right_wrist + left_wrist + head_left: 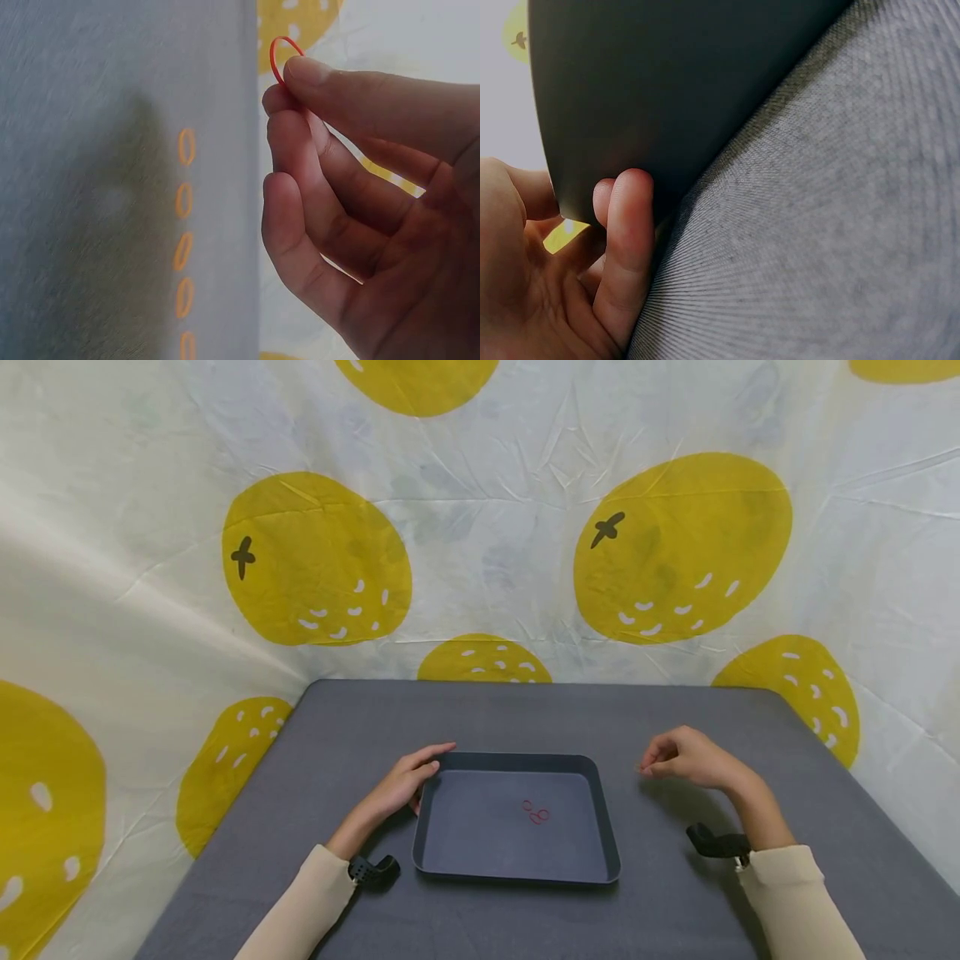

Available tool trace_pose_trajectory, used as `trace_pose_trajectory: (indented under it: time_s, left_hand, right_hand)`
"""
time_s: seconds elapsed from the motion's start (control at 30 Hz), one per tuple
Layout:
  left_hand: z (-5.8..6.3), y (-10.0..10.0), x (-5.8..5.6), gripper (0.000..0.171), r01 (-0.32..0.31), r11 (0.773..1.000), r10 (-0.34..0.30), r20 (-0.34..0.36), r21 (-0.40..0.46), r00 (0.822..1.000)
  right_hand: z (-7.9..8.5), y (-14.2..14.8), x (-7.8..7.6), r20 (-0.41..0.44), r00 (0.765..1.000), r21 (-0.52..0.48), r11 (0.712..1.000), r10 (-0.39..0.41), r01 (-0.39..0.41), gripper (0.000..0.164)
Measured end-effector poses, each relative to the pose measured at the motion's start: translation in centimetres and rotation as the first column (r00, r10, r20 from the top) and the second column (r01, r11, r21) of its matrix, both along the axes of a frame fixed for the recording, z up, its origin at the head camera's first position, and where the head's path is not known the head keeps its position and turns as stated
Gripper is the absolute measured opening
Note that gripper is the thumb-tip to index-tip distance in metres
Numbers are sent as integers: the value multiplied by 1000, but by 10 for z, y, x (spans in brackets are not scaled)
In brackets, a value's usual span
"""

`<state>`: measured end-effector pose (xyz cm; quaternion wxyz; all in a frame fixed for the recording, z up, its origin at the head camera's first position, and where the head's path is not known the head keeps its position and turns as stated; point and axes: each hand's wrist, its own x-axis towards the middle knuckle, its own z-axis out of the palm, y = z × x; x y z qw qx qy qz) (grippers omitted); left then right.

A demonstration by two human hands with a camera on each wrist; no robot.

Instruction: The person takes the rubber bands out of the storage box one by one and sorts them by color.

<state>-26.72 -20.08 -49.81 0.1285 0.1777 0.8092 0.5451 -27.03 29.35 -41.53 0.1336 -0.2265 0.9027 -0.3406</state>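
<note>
A dark grey shallow tray (517, 868) lies on the table. My left hand (405, 781) grips it at the far left corner; in the left wrist view, fingertips (631, 199) press the outside of its dark wall (660, 82). Inside the tray is a small group of red rubber bands (538, 816). To the right of the tray, above the table, is my right hand (693, 758). Between its thumb and index finger it pinches one red rubber band (276, 60), seen as a thin loop in the right wrist view. The other fingers are bent.
The grey cloth-covered table (525, 718) reaches back to a white curtain (495, 552) with yellow fruit prints. In the right wrist view, several orange ring-shaped marks (184, 200) form a row on the grey surface; I cannot tell what they are. Black wrist mounts (718, 842) sit on both wrists.
</note>
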Motion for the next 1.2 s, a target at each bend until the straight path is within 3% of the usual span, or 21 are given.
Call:
trace_pose_trajectory:
  time_s: [0.23, 0.6, 1.2]
  left_hand:
    - [0, 0, 0, 45, -3, 1000, 3, -3, 5, 1000]
    - [1, 0, -1, 45, 0, 1000, 0, 3, -2, 1000]
    - [3, 0, -1, 45, -11, 1000, 11, 7, 1, 1000]
  right_hand:
    - [-10, 9, -4, 20, 999, 5, 999, -33, 33, 9]
    - [-26, 8, -11, 33, 999, 20, 1000, -24, 23, 6]
    - [-30, 3, -12, -41, 993, 168, 979, -107, 112, 8]
